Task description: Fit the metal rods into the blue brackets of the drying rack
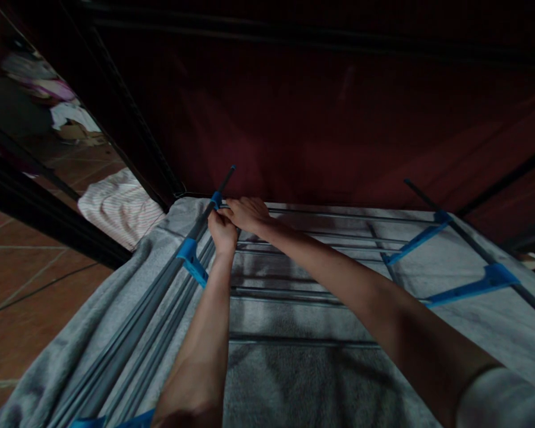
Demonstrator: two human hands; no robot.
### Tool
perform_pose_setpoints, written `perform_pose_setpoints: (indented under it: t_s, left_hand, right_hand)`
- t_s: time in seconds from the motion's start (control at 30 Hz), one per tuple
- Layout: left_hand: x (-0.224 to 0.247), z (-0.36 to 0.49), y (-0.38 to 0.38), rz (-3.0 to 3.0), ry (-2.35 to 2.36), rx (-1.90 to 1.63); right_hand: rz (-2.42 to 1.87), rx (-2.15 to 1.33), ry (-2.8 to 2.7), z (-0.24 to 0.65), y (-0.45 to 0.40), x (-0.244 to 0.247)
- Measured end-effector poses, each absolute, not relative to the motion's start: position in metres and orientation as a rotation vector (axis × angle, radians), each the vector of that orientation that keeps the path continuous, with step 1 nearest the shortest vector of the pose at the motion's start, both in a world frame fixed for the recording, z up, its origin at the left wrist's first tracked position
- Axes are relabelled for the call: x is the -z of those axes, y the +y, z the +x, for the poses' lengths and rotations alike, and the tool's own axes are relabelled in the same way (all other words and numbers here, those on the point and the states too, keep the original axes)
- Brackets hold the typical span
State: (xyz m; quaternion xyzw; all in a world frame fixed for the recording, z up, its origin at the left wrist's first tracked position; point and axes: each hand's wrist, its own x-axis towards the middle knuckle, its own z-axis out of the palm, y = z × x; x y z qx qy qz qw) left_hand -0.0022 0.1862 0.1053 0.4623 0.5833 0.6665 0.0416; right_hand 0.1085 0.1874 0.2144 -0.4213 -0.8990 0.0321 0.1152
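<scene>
A clothes drying rack of grey metal tubes with blue plastic brackets lies on a grey blanket [289,380]. Its left pole carries a blue bracket [191,258] and a small blue collar [216,200] near the far end. Just below that collar, my left hand [223,233] is closed at the rack's far left corner. My right hand [248,214] reaches across beside it, fingers curled over the end of the farthest crossbar [339,214]. The fingertips of both hands are partly hidden. On the right side, two more blue brackets [468,285] join the crossbars to the right pole.
A dark red panel [294,119] rises behind the rack's far end. To the left, a dark frame post [71,226] stands by a striped cloth [120,205] on the brown tiled floor [35,273]. Piled clothes [49,89] lie farther back.
</scene>
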Motion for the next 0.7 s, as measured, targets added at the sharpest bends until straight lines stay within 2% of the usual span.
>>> perform_pose_setpoints:
  t_s: [0.7]
  left_hand:
    - [-0.1091, 0.0076, 0.1756, 1.412, 1.899, -1.974]
  right_hand:
    - [-1.094, -0.16, -2.72, 0.118, 0.1924, -0.2153]
